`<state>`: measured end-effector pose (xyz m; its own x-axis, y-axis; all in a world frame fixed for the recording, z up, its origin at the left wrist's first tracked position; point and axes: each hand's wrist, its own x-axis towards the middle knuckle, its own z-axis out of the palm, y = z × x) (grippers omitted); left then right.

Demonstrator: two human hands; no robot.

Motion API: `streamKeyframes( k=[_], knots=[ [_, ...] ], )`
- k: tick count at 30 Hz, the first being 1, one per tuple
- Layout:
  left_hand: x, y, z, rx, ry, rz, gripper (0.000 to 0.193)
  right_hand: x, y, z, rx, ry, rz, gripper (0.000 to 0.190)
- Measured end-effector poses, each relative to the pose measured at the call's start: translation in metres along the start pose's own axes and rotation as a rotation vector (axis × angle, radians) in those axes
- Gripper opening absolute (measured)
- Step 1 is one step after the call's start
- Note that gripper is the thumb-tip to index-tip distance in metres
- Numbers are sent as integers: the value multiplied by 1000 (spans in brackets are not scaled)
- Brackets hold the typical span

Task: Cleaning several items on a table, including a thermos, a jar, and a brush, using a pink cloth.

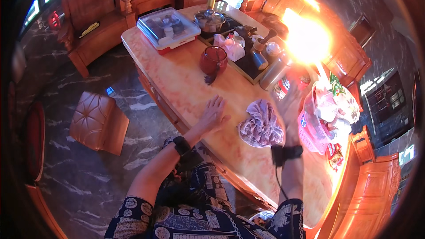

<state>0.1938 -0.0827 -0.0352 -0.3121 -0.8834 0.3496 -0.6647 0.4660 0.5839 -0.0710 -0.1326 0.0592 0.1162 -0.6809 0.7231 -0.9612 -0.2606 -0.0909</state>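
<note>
My left hand (212, 115) is spread, palm down, over the near edge of the marble-patterned table (186, 86), with nothing in it. My right hand (290, 108) is raised with fingers extended, just right of a crumpled purple cloth (261, 124) on the table; glare washes out part of it, and no object shows in it. Beyond my left hand stands a dark red round pot (213, 60). A steel flask (275, 73) leans or stands by the tray's corner, behind my right hand. Whether either palm touches the tabletop, I cannot tell.
A clear-lidded box (168, 28) sits at the far left. A glass-lidded pot (209, 21) and pink plastic bags (229, 46) are on or by the dark tea tray (247, 69). Right lies a pink basket (312, 132) of bagged items. A brown padded stool (96, 122) stands left; carved wooden chairs surround the table.
</note>
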Motion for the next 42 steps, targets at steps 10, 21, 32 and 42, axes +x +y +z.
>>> streamKeyframes(
  k=[10,21,32,42],
  knots=[
    [26,19,-12,-284,39,8,38,131,72,69,93,-271,312,85],
    [50,18,3,-372,21,-77,37,110,4,32,153,-252,135,72],
    [57,53,-42,-251,493,194,90,57,-113,-62,713,-315,169,74],
    [8,52,-81,-961,166,-89,68,-40,-33,16,325,-481,112,70]
  ],
)
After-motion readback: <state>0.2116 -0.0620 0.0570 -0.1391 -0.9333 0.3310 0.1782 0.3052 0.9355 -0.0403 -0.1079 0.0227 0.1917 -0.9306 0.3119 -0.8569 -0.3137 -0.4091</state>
